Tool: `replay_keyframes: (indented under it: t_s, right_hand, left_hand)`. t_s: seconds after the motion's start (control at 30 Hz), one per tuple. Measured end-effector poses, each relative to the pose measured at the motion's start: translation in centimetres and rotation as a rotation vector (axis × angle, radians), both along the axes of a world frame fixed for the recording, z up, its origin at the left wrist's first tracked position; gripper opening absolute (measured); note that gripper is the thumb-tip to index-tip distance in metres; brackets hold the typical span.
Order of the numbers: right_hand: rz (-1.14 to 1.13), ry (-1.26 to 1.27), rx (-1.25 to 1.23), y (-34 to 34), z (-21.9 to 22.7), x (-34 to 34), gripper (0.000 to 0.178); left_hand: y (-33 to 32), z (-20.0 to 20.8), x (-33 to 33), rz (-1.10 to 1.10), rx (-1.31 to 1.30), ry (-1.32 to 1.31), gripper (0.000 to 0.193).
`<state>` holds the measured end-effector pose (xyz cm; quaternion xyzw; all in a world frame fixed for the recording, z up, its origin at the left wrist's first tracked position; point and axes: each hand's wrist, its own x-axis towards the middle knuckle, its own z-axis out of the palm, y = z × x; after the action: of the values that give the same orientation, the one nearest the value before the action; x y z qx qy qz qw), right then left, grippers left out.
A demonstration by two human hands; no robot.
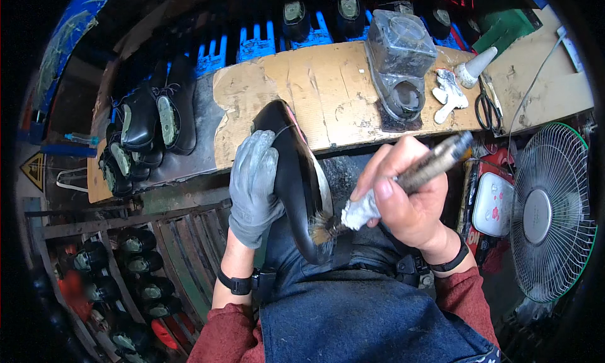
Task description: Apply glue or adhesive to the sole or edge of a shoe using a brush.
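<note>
My left hand [253, 180], in a grey glove, is closed around a black leather shoe [291, 180] held above my lap. The shoe is tilted, with its far end near the bench edge and its rounded near end toward me. A pale strip shows along its right side. In my bare right hand [409, 205] is a brush [435, 164] with a worn, stained handle and white wrapping near its head. Its light bristles touch the near part of the shoe, close to the lower edge.
Ahead lies a wooden bench [296, 73] with a grimy plastic glue container [403, 45], a white rag-like piece [449, 97], scissors [485, 109] and a pale cone [477, 68]. Black shoes [179, 108] crowd its left end. A shoe rack [167, 240] stands lower left; a fan [548, 212] stands right.
</note>
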<state>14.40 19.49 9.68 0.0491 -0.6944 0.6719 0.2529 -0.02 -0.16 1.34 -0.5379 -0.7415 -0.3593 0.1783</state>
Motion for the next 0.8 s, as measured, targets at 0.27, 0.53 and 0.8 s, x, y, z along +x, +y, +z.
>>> replay_keyframes:
  t_s: [0.27,0.53,0.8]
  right_hand:
    - [0.107,0.437,0.322,0.8,2.6,-0.1,0.022]
    - [-0.005,0.194,0.254,3.3,5.0,-2.6,0.020]
    - [-0.090,0.139,-0.139,2.7,4.5,-5.6,0.017]
  left_hand:
    - [0.8,2.3,-1.8,0.001,-0.002,0.037,0.063]
    - [-0.7,9.3,-1.9,-0.180,-0.239,-0.728,0.091]
    - [-1.4,6.3,0.0,-0.346,-0.406,-1.241,0.094]
